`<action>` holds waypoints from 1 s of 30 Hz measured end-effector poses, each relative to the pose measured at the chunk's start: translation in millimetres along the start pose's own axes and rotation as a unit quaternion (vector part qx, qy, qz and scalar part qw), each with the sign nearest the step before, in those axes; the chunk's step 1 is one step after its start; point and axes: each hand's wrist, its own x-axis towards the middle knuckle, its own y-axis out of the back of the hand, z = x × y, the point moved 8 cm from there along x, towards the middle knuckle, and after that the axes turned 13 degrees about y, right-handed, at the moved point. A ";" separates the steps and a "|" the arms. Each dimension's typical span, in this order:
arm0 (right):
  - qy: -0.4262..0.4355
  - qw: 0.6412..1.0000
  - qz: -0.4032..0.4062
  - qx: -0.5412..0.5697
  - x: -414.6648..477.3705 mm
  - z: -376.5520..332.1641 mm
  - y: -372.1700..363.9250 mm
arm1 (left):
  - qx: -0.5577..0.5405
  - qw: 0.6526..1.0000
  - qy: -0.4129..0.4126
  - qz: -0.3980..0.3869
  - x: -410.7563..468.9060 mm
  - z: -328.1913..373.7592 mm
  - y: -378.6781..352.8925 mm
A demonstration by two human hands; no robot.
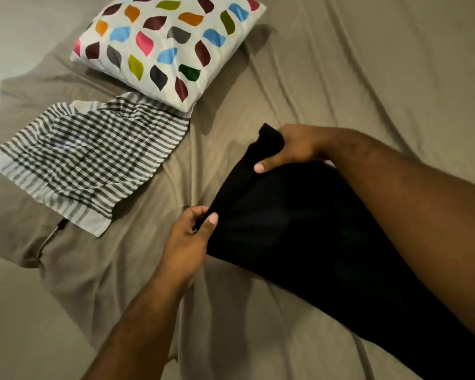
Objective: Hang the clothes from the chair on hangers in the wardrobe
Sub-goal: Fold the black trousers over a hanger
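Both hands are pinching the top edge of a black garment over the bed: left hand low, right hand higher. Striped cloth and leaf-print pillow lie beside it, clear of it.

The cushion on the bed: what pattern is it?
The cushion is white with multicoloured leaf shapes; head view.
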 end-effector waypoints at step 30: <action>-0.273 0.956 0.106 -0.018 -331.7 265.2 -39.7 | 0.687 0.668 -0.249 -0.142 75.9 132.9 -183.7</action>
